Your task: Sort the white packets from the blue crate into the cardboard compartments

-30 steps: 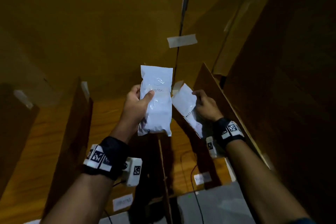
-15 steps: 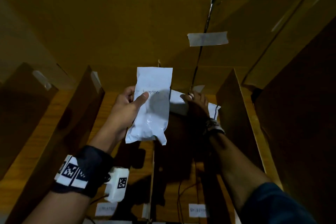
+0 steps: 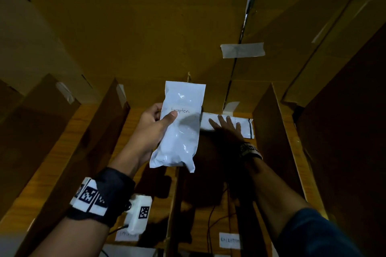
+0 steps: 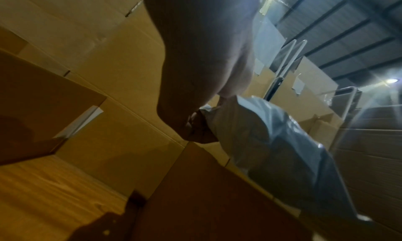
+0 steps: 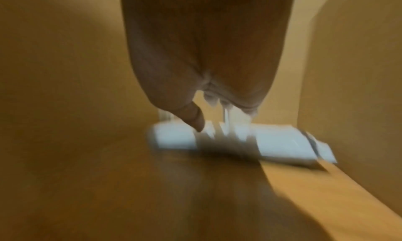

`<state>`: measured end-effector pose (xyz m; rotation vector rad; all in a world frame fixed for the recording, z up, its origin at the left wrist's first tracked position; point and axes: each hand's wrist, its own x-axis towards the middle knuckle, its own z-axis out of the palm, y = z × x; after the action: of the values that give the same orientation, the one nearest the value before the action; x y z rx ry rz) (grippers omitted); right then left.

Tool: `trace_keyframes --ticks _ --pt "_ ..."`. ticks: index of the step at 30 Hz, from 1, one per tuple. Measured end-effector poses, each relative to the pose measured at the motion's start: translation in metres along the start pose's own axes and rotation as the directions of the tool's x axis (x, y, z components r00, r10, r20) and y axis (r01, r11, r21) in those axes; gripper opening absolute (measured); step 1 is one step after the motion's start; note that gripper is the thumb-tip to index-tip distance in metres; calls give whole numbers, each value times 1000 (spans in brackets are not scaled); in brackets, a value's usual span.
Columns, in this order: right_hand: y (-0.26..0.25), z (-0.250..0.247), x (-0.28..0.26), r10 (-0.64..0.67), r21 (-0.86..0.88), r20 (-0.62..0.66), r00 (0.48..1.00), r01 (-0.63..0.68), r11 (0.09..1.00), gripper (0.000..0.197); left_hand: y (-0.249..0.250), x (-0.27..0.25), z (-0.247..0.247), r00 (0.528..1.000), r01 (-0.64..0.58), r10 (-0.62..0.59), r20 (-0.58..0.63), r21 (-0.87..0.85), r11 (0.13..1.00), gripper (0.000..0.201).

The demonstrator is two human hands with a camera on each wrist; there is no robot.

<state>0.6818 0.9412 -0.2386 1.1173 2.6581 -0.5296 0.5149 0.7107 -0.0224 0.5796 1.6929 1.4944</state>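
Head view is showing the left hand (image 3: 153, 125) gripping an upright white packet (image 3: 179, 125) marked "Exception", thumb across its front. The right hand (image 3: 226, 129) is reaching forward, fingers spread flat over a second packet (image 3: 246, 125) lying at the compartment's (image 3: 269, 131) back wall.

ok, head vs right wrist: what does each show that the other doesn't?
Head only: the left hand gripping an upright white packet marked "Exception", the cardboard dividers, and a floor label reading "EXCEPTION" at the near end of the right hand's compartment.
Right wrist only: the palm side of the right hand, thumb and fingers extended over the packet, though blurred.
Both: the second white packet lying flat at the back of the compartment, the right hand open above it.
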Motion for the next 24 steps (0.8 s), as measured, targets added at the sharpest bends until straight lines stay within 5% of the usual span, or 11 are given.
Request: trace_keyframes --ticks 2,4,9,11,13,16,20,22,24 --pt "-9 -15 -19 -21 150 -95 995 35 988 82 4 -9 1 1000 -20 19 13 13 1000 30" --pt "-26 -45 -49 -41 333 -248 968 125 935 64 10 -17 4 998 -45 44 35 30 999 30" --pt "-89 -130 -164 170 595 -581 796 273 756 38 14 -30 19 985 -121 103 140 123 985 39" --pt "-114 -143 -207 159 691 -552 819 342 637 46 11 -34 28 975 -158 135 175 125 979 41" --pt "-130 -144 -235 80 740 -477 875 351 575 79 6 -40 36 968 -182 156 197 126 975 39" --pt "-140 -129 -249 62 601 -458 887 258 756 125 1 -48 43 949 -194 163 269 95 976 38" --pt "-139 -116 -252 142 476 -529 837 154 866 113 2 -54 43 925 -217 143 352 181 959 36" --pt "-124 -108 -248 155 408 -527 836 89 908 109 0 -54 38 909 -367 228 348 414 833 43" --pt "-103 -97 -239 188 364 -478 858 -1 931 113 -5 -53 33 871 -490 305 385 645 586 52"
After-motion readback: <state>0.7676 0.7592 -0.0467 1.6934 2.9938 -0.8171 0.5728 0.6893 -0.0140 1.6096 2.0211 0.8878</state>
